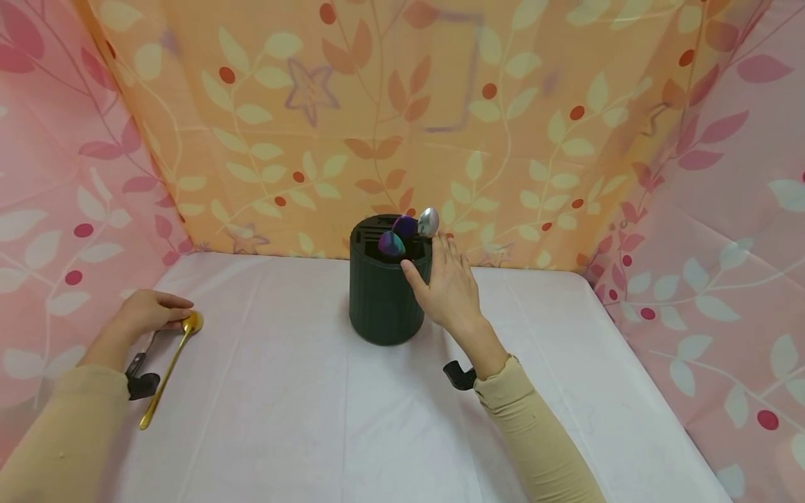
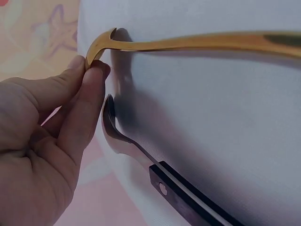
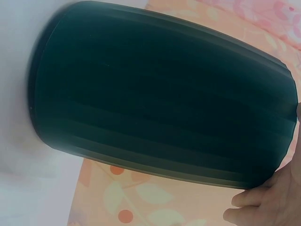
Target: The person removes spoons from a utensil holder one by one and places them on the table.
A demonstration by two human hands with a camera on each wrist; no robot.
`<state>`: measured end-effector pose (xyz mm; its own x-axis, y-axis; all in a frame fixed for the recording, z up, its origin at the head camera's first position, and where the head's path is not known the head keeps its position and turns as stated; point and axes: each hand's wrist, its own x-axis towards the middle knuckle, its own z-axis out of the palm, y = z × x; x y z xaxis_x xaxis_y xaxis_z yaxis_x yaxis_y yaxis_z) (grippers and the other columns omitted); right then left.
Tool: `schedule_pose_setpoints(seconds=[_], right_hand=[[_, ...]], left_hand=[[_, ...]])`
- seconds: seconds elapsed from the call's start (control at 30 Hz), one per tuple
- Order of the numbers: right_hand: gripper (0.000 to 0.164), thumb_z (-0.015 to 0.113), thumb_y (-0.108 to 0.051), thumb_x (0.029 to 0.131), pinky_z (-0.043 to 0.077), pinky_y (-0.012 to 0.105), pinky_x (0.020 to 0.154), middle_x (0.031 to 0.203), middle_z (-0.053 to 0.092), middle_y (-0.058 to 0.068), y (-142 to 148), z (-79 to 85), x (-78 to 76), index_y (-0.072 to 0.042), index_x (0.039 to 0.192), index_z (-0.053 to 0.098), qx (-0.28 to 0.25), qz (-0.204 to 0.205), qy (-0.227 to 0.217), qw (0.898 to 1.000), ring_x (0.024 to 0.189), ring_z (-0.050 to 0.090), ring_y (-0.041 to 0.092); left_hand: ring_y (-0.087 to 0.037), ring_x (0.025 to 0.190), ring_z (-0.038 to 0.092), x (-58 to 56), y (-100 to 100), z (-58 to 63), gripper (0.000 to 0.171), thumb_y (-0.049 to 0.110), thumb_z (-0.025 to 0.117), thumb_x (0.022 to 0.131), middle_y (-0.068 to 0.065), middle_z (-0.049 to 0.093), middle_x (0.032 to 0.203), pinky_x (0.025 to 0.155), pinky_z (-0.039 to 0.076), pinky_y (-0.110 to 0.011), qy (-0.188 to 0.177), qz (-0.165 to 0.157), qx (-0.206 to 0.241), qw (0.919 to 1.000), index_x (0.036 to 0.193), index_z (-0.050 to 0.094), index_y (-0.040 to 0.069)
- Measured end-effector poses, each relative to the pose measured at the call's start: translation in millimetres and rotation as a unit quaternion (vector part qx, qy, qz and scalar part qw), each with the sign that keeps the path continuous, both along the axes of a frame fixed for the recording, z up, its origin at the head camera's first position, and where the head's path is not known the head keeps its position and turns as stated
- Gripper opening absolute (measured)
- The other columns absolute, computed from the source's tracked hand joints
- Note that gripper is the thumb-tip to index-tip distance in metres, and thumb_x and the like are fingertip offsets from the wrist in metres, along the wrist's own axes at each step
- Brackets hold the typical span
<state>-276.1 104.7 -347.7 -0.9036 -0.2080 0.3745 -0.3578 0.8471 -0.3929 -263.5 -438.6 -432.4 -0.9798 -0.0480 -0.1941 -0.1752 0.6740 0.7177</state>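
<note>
The left hand (image 1: 147, 311) is on the left side of the white table (image 1: 283, 419). It pinches the round end of a gold spoon (image 1: 166, 374), and the spoon's long handle points to the near side. A spoon with a black handle (image 2: 181, 190) lies just beside it. The right hand (image 1: 449, 283) has its fingers straight and touches the right side of a dark green pot (image 1: 385, 300), far in the middle. A silver spoon (image 1: 428, 222) and two purple-blue spoons (image 1: 391, 244) poke out of the pot.
</note>
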Motion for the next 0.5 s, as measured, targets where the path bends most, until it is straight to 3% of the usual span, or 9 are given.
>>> schedule_pose_setpoints(seconds=[0.1,0.27,0.5], right_hand=[[0.096,0.032,-0.073,0.102,0.010,0.055,0.129,0.170,0.023,0.017,0.4,0.1,0.4,-0.002,0.165,0.020,-0.001,0.000,-0.001,1.000,0.159,0.015,0.032],[0.096,0.033,-0.073,0.102,0.010,0.054,0.129,0.170,0.022,0.017,0.1,0.4,1.0,-0.002,0.165,0.021,-0.001,-0.001,-0.003,1.000,0.159,0.015,0.031],[0.096,0.032,-0.074,0.102,0.011,0.055,0.129,0.170,0.022,0.018,0.3,-0.2,1.1,-0.002,0.165,0.021,0.000,-0.004,-0.001,1.000,0.159,0.016,0.033]], left_hand=[[-0.010,0.067,0.069,-0.1,1.6,-1.5,0.039,0.014,0.072,0.097,-0.004,0.077,0.083,0.062,0.055,-0.022,0.029,-0.015,-0.052,0.9981,0.123,0.067,-0.014],[-0.015,0.073,0.064,1.5,6.8,0.6,0.031,0.011,0.075,0.092,-0.012,0.076,0.084,0.065,0.050,-0.026,0.074,-0.035,-0.136,0.9873,0.113,0.072,-0.012],[-0.019,0.077,0.063,5.4,17.4,6.1,0.032,0.007,0.074,0.091,-0.018,0.076,0.087,0.067,0.049,-0.031,0.087,-0.047,-0.159,0.9823,0.112,0.069,-0.016]])
